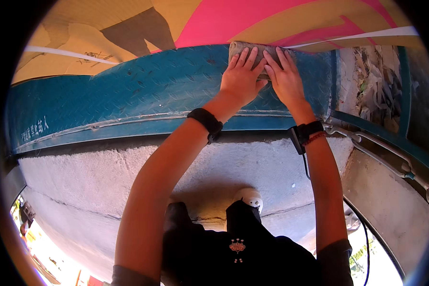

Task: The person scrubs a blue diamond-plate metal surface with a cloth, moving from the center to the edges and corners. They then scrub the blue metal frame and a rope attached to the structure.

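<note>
Honestly, looks like the pressing or wiping step, with left hand [243, 76] and right hand [285, 78] both laid on the pad [260, 48]; can't tell which of the two from a single moment; no grip with either, just backs up, fingers stretched and a little apart, not curled round anything; probably calls next for even pressure and a slide along the plate [176, 81], at a guess; worth minding the strap [357, 35] just beyond the right end; as for place, on the plate's far edge, right by the cardboard [252, 28], well short of the litter [379, 83]; as for pointing, no obvious front or tip to go by; longer left to right than near to far, so long axis roughly along the plate, dipping slightly rightward; mostly hidden under fingers, except around both ends.
</note>
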Available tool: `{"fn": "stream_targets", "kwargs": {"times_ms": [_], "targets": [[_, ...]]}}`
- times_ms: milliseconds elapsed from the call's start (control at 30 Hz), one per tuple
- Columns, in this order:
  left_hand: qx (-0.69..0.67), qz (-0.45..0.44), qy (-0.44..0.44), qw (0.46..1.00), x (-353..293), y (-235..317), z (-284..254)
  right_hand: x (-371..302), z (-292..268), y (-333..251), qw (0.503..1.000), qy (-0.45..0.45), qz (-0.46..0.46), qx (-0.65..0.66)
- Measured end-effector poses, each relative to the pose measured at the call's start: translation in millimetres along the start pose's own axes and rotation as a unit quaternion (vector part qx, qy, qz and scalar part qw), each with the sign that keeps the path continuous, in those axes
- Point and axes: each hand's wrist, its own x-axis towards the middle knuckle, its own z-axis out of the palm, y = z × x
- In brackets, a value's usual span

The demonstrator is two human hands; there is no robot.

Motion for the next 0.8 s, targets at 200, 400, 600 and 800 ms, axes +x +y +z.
{"fn": "stream_targets", "kwargs": {"times_ms": [200,400,600,800], "targets": [[-0.017,0.041,0.009,0.999,22,24,22,-14,-3,42,0.998,0.014,0.051,0.019],[0.009,0.084,-0.003,0.996,55,67,50,-43,-8,79,0.988,0.019,0.142,-0.058],[-0.001,0.116,-0.026,0.993,68,79,57,-55,-19,77,0.965,-0.021,0.257,-0.047],[-0.006,0.151,-0.044,0.988,57,84,54,-82,-11,67,0.963,0.011,0.26,-0.069]]}}
